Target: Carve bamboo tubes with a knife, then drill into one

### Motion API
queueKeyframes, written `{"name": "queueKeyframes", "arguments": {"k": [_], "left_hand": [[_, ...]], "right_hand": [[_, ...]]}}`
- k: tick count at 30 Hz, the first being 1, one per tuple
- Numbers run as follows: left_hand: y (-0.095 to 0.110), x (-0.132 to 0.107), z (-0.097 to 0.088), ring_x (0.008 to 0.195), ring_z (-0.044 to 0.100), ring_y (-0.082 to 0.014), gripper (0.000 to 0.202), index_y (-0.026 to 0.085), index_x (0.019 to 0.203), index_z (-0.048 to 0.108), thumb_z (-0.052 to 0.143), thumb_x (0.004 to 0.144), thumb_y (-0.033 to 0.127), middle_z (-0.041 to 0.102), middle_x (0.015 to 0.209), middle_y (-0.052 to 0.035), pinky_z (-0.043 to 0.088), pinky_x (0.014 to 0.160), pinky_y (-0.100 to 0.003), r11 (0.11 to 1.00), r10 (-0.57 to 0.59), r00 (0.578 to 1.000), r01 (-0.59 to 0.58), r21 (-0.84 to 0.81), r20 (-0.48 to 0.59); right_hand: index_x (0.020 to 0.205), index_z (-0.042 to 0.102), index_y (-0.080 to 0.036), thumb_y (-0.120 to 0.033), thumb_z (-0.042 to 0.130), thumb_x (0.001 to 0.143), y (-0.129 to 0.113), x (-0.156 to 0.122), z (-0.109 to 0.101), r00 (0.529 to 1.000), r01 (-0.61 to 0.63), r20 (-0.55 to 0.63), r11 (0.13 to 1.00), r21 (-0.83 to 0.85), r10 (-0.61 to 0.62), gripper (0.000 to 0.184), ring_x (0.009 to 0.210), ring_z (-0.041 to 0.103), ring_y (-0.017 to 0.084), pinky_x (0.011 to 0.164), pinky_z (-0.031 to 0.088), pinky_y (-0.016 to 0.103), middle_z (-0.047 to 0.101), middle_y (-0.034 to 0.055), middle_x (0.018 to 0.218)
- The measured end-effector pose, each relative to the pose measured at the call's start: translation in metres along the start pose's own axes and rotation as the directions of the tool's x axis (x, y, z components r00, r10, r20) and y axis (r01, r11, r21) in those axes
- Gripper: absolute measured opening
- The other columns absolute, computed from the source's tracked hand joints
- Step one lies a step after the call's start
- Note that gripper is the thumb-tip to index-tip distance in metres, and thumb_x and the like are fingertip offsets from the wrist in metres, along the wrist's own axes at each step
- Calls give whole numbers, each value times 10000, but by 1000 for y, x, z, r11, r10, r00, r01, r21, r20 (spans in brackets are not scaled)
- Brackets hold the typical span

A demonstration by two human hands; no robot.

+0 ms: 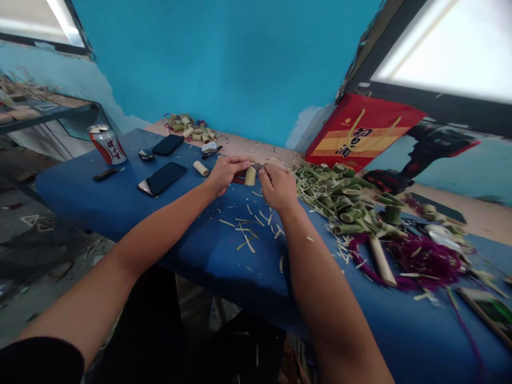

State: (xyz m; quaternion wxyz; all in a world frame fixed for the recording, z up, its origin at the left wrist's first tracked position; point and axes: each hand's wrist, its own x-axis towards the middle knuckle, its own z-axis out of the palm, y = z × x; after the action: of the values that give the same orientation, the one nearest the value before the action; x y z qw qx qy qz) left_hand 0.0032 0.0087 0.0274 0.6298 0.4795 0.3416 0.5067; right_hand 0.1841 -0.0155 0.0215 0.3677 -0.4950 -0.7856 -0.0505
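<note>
My left hand [226, 173] is closed around a short, pale piece of bamboo [250, 176] held above the blue table [192, 213]. Against the upper edge of that piece rests a small dark blade [258, 166], gripped in the closed fingers of my right hand [279, 186]; its handle is hidden. Another peeled bamboo piece [200, 168] lies on the table just left of my left hand. Thin bamboo shavings [248, 234] are scattered below both hands.
Green bamboo pieces [344, 197] are heaped at right, near purple string [426, 261], a red bag [360, 133] and a power drill [424, 154]. At left are a drink can [107, 144] and phones [163, 178]. More cut pieces [190, 128] sit by the wall.
</note>
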Motion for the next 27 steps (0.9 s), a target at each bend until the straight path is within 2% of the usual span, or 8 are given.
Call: {"name": "queueKeyframes", "arguments": {"k": [5,11,13,16,19,21,23,27], "left_hand": [[-6,-1,3,655,716,-120,148,107,1013,800,776,891,186,782,808,-56,562,634,-228,999,-24,999,23,-32,-36],[-9,-2,5,628,690,-116,94,97,972,771,696,939,144,768,776,-52,561,634,-237,992,-64,994,54,-114,-85],[-2,1,0,677,718,-137,150,102,993,749,617,991,172,782,814,-71,566,633,-241,987,-28,993,10,-163,-112],[10,3,-9,799,760,-162,191,125,1048,722,563,1024,230,799,877,-84,566,636,-226,974,51,985,-85,-209,-164],[16,4,-13,861,772,-176,161,148,1071,708,588,997,227,808,950,-86,581,651,-236,974,24,991,-52,-219,-131],[14,3,-11,855,772,-187,159,148,1060,708,584,988,217,808,970,-94,591,653,-257,977,-17,997,-1,-214,-81],[10,2,-8,839,767,-192,163,140,1041,716,582,987,217,806,966,-103,592,646,-268,980,-51,998,43,-193,-35],[3,1,-2,827,758,-192,154,147,1077,728,613,984,193,801,949,-97,605,681,-285,984,-112,993,117,-135,43]], "right_hand": [[679,456,-247,-435,398,989,3,-2,1,999,-32,14,999,-22,33,367,655,531,201,654,261,344,603,53,652],[720,617,-232,-436,368,1019,4,-2,9,993,-21,117,997,-74,30,439,714,607,219,678,312,337,680,70,699],[726,658,-222,-412,389,1017,-4,-3,14,974,85,217,992,-92,-63,439,731,624,217,725,336,343,724,79,747],[740,685,-213,-378,408,1011,-21,-4,20,909,277,333,960,-38,-249,420,725,633,209,801,351,361,767,78,808],[786,685,-216,-366,365,1017,-28,-3,15,903,298,298,951,81,-309,423,735,638,204,829,357,369,779,68,851],[793,668,-222,-368,337,1016,-22,-3,8,941,230,223,965,128,-254,425,744,633,207,816,368,363,762,64,841],[756,625,-232,-383,330,1010,-11,-2,1,983,111,132,987,120,-126,417,728,613,213,766,370,352,711,63,770],[706,545,-246,-403,377,982,8,-2,-1,997,-79,4,996,39,79,359,717,567,219,685,326,340,629,58,701]]}}
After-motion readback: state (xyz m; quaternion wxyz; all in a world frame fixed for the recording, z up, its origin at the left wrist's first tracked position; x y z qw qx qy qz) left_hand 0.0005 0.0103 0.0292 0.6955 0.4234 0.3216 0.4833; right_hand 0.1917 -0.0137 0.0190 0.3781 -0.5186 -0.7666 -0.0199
